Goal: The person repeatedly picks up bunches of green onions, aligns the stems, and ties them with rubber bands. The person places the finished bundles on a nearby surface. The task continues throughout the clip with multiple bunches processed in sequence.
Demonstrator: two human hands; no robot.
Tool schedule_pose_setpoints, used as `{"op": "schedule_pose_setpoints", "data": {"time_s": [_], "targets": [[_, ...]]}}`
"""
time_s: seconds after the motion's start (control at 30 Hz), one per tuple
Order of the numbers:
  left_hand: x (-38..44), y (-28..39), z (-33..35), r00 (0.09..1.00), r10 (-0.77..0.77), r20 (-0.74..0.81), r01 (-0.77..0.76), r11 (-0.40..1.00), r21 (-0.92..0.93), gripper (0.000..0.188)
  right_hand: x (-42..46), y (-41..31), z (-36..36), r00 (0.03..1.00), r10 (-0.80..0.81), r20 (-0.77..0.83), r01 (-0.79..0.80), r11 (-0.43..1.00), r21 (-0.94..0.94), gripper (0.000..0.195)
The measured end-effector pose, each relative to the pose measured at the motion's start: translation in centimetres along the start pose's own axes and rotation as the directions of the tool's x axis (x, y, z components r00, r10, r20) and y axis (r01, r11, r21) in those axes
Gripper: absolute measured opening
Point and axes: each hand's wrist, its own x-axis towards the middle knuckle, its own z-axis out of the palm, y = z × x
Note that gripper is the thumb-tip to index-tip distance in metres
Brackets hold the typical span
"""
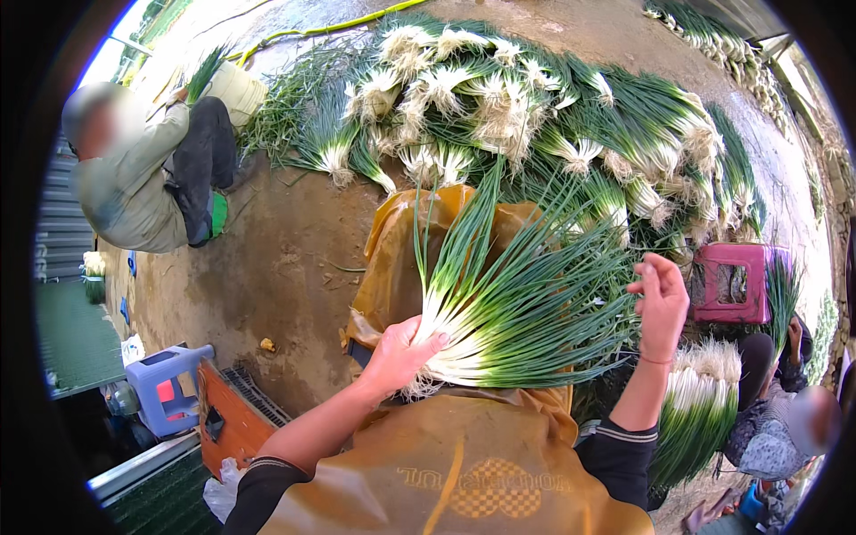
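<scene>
My left hand [404, 354] is closed round the white stems of a bunch of green onions [495, 307], just above the roots. The green leaves fan out up and to the right over my lap. On my lap and chest lies an orange-brown waterproof apron [435, 455]. My right hand [659, 301] is raised at the right of the leaf tips, its fingers bent and apart, with nothing seen between them. Beyond my knees is a large heap of green onions [495, 100], many with pale roots towards me.
A person [147, 167] sits at the left beside a pale bucket [234, 93]. Another person [769, 428] is at the lower right, near a pink stool [732, 311] and a stacked onion bundle [699, 408]. A blue-grey stool [150, 381] and an orange board [231, 421] stand lower left.
</scene>
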Motion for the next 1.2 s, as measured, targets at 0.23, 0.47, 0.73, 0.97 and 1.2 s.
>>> {"op": "schedule_pose_setpoints", "data": {"time_s": [0.23, 0.47, 0.73, 0.97, 1.2], "targets": [[0.3, 0.2, 0.8, 1.0, 0.016, -0.001, -0.016, 0.996, 0.084, 0.032, 0.9, -5.3, 15.0, 0.844, 0.128, 0.521, -0.178, 0.983, 0.047, 0.025], [-0.1, 0.4, 0.4, 1.0, 0.015, -0.009, -0.014, 0.998, 0.067, 0.032, 5.6, -5.6, 19.3, 0.809, 0.223, 0.543, -0.01, 0.93, -0.368, 0.029], [0.1, -0.5, -0.4, 0.999, 0.036, 0.036, -0.037, 0.999, 0.019, 0.031, 3.9, -3.4, 17.8, 0.895, -0.09, 0.436, 0.176, 0.971, -0.161, 0.02], [-0.3, 0.4, -0.6, 0.991, 0.01, 0.132, -0.032, 0.986, 0.164, 0.034, 7.7, 1.6, 6.8, 0.987, 0.163, 0.006, -0.112, 0.644, 0.757, 0.012], [-0.7, 2.0, -1.6, 0.935, -0.053, 0.35, -0.109, 0.897, 0.428, 0.065, 5.6, 14.6, -7.4, 0.977, -0.147, -0.155, -0.043, 0.577, -0.816, 0.033]]}}
